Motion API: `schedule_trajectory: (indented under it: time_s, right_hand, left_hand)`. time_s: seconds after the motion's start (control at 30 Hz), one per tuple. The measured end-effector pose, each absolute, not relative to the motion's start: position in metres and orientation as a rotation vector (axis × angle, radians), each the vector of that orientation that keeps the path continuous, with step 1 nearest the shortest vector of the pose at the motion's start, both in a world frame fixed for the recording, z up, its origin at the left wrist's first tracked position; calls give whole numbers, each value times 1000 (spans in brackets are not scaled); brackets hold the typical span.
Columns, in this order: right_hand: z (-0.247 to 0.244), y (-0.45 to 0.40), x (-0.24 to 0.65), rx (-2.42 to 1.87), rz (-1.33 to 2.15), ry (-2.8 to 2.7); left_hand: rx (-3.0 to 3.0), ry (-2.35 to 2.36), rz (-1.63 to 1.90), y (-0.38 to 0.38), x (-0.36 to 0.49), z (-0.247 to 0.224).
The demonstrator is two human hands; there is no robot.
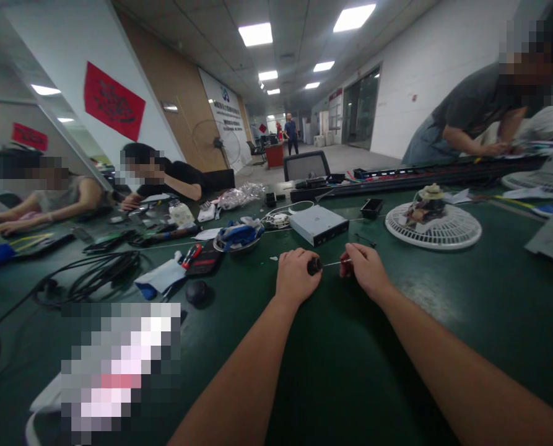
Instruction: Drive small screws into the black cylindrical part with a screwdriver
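A: Where's the work, taking the flat silver-grey metal drive box with a black front [320, 223] as landmark?

B: Just on its near side. The left hand [298, 275] has a small black rounded part [314, 266], and a thin straight silver metal shaft [332, 264] runs from there to the right hand [365, 269].

A: How are the fingers set?

B: The left ones are curled closely round the black part, with no gap showing. The right ones are drawn together in a pinch at the shaft's other end; their tips are partly hidden.

A: Why hold it like that?

B: My reading: the left fist steadies the part while the light pinch gives fine control and keeps the shaft in line. Whether the two are one piece, I can't tell.

A: And the surroundings?

B: Right of the drive box lies a round white slatted plastic grille [464, 232] bearing a bulky brownish assembly [427, 207]; the grille probably serves as its base. Left of the drive box, a shallow metal bowl [239, 249] holds crumpled blue cloth [239, 234], likely to keep it together on the dark green bench [341, 365].
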State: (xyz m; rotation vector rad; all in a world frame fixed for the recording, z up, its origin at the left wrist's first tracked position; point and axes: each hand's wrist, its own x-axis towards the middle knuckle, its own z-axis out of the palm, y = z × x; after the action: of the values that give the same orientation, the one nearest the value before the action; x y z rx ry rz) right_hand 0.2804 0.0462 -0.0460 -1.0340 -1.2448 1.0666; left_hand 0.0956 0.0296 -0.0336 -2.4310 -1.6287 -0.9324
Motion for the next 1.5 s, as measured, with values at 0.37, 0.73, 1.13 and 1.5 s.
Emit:
schedule_trajectory:
  time_s: [0.37,0.73,1.13,1.5]
  right_hand:
    - [-50,50,281,-1037,1051,-1233]
    - [-45,46,283,-960,1066,-1151]
    - [-47,40,275,-1055,790,-1801]
    - [-56,51,279,-1008,904,-1471]
  left_hand:
    - [-2414,-1656,-931,32,95,-35]
    - [-2344,-1739,-960,31,96,-35]
    - [-2170,-2022,-1032,28,98,-29]
    - [-2265,-1961,-957,34,94,-36]
